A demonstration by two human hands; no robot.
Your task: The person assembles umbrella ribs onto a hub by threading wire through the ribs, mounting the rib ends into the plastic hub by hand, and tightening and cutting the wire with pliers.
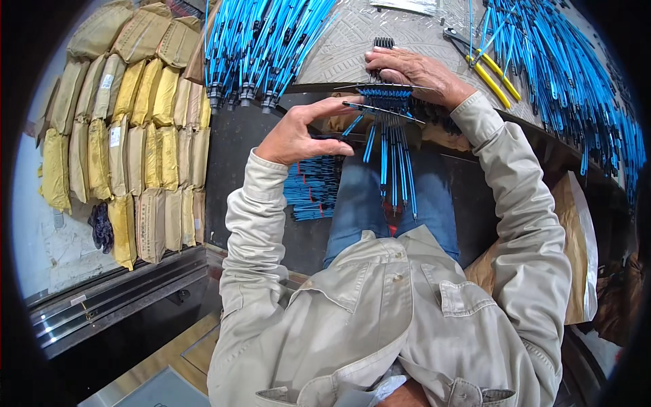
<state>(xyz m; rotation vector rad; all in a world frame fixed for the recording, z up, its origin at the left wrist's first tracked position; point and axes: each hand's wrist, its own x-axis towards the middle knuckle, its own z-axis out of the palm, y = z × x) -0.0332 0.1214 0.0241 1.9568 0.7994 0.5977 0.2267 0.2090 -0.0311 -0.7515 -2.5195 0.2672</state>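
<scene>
The right hand point(413, 71) pressed flat on a row of blue rods point(388, 136) at the desk point(352, 34) edge, their length hanging toward the lap. The left hand point(298, 132), just beside, pinched one rod point(363, 106) crosswise between thumb and fingertips.

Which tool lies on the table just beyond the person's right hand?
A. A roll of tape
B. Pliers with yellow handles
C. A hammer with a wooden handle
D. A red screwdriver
B. Pliers with yellow handles lie on the grey patterned table, next to the right hand, which presses down on a row of blue rods.
</scene>
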